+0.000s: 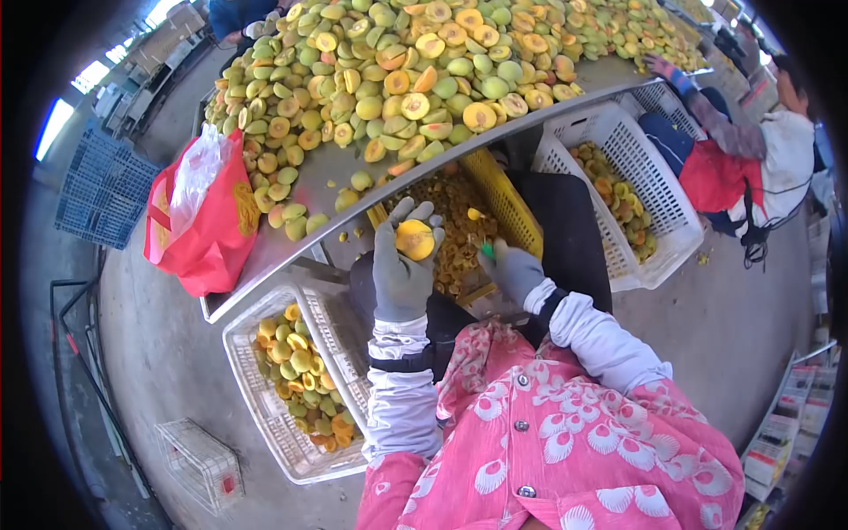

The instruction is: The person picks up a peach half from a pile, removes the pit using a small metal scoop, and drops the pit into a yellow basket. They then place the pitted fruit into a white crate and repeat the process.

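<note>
My left hand, in a grey glove, holds a yellow peach half with its cut face up, fingers curled round it. My right hand, gloved too, is closed on a small tool with a green handle; its working end is too small to make out. Both hands are above a yellow crate of orange-brown scraps between my knees. A brighter orange piece shows just beyond the tool. The hands are apart from each other.
A metal-edged table bears a large heap of halved peaches. White crates with peach halves stand left and right of me. A red bag hangs near the table corner. Another person works at right.
</note>
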`<state>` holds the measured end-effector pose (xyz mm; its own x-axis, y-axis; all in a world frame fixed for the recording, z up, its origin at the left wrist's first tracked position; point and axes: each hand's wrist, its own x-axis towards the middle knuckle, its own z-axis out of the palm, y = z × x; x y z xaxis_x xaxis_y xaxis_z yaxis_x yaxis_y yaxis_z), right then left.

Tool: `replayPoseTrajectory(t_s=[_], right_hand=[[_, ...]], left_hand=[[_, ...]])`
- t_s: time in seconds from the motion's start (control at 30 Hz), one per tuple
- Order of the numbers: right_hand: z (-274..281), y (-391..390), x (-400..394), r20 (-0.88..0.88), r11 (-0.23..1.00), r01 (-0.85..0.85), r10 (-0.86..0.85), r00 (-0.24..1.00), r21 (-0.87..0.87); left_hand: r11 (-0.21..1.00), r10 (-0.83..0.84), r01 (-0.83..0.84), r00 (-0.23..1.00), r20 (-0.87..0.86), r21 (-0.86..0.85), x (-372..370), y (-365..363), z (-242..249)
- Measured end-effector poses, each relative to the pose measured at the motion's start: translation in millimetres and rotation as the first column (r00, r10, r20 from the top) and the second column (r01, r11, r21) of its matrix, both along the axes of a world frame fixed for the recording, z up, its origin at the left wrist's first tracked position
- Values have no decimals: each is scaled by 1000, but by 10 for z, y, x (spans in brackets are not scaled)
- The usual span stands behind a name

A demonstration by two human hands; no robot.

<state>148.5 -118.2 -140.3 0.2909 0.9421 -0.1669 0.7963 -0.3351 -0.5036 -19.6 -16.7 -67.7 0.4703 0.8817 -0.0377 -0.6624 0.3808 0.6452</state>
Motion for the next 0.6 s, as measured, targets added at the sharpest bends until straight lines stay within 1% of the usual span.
replayPoseTrajectory(t_s=[0.03,0.1,0.13,0.17,0.2,0.23,0.27,0.3,0.33,0.37,0.43,0.57,0.6], right_hand=[[159,113,-32,-153,979,203,-200,968,3],[635,103,-145,-339,950,147,-46,940,277],[918,79,-220,-332,948,148,-49,942,280],[1186,20,-329,-559,986,125,-44,828,108],[1302,-29,-414,-748,997,55,-78,659,-56],[1223,-46,-463,-748,997,53,-76,660,-55],[1066,-48,-509,-597,984,44,67,800,170],[928,-41,-547,-396,924,-8,172,902,382],[896,-27,-580,-331,907,4,149,932,422],[876,-28,-586,-333,907,0,155,930,422],[866,-36,-603,-304,909,-19,159,939,416],[863,-19,-636,-289,918,-45,170,942,393],[806,-12,-646,-320,908,-59,207,925,415]], left_hand=[[1000,3,-3,1000,5,-5,11,-34,-13],[992,68,-56,992,-103,113,46,-85,-19],[992,65,-54,993,-96,114,85,-96,-32],[849,348,-123,862,-368,515,122,-115,-64],[568,664,-15,598,-448,823,146,-136,-82],[567,666,-17,597,-447,823,156,-160,-30],[859,404,-187,820,-406,477,160,-197,84],[984,178,-179,966,-188,12,168,-233,184],[971,238,-238,941,-240,31,199,-274,244],[969,244,-244,939,-242,31,201,-300,276],[954,300,-286,924,-237,93,186,-343,305],[939,336,-309,913,-230,149,175,-381,320],[943,327,-300,918,-224,147,176,-392,341]])
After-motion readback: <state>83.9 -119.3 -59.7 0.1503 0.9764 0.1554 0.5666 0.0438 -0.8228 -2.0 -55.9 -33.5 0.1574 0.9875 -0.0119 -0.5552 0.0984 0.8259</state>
